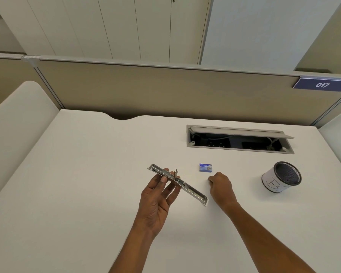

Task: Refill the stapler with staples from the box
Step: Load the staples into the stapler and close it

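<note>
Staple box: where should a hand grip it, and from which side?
I'd pinch the staple box across its short width, thumb on the near long edge, fingers on the far one, coming from above. It lies flat and low on the table, with free space all round; the right hand is just on its near side.

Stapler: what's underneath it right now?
The left hand passes its fingers under the middle of the opened stapler, thumb on the near edge, above the white desk. The stapler's underside and the fingertips behind it are hidden.
</note>
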Available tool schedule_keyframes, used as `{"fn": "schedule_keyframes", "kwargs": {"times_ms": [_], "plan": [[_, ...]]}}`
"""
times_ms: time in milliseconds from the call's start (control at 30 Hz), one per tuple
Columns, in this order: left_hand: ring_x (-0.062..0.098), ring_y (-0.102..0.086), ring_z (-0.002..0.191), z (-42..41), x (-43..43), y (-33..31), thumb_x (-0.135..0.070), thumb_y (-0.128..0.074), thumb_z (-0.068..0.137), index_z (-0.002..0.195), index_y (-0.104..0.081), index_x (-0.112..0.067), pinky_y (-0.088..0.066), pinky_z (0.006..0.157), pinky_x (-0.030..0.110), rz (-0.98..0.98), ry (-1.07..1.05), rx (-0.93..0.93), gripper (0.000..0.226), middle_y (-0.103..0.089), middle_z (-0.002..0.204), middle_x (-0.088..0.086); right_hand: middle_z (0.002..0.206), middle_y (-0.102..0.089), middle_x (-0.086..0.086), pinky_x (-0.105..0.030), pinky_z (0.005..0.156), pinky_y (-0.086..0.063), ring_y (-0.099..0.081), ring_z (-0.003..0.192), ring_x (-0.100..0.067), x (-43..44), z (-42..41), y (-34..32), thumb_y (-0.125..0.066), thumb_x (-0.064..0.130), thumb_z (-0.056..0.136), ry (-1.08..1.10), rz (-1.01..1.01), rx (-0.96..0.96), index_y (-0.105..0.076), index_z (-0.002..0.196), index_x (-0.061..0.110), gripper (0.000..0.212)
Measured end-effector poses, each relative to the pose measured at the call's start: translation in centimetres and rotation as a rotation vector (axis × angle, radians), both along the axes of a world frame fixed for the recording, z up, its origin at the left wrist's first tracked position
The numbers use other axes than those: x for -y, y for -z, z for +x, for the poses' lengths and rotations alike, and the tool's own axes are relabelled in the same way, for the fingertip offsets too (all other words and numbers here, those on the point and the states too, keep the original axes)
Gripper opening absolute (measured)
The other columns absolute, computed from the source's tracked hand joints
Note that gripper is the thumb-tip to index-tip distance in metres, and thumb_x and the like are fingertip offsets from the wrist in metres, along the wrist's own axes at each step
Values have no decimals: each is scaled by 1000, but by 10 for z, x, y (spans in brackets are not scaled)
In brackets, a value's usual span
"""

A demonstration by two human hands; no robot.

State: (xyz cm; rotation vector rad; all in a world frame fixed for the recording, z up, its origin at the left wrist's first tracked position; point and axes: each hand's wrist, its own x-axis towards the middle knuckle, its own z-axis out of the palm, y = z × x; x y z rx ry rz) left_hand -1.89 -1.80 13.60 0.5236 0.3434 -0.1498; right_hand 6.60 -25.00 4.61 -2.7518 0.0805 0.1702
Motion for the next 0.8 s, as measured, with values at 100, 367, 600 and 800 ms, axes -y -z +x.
{"fn": "schedule_keyframes", "kwargs": {"times_ms": [100,367,600,800], "plan": [[31,-71,115,0,0,-3,-7,-68,90,111,-79,-8,-62,82,37,9,6,9,24,-75,119,16,96,-66,-16,-36,78,-46,-61,95,-34,-3,-3,1,-48,-1,95,-3,39,-3,-72,91,-1,24],[32,-72,112,-2,-5,-11,-7,-68,90,113,-78,-8,-62,83,38,15,22,28,25,-75,118,16,97,-77,-8,-23,83,-52,-69,84,-18,-28,-7,-45,-66,-1,90,132,484,91,-80,98,8,19],[34,-71,112,-7,-10,-22,-8,-71,88,118,-76,-7,-62,82,38,19,61,44,30,-74,122,18,85,-78,2,-25,79,-60,-75,79,-14,-50,-18,-130,-71,8,92,88,860,131,-79,100,18,15],[34,-72,112,-11,-14,-34,-7,-69,90,116,-77,-7,-63,81,39,27,90,73,28,-74,121,17,92,-80,2,-23,78,-61,-76,86,-18,-69,-36,-200,-74,11,91,-69,1069,163,-79,102,21,16]]}}
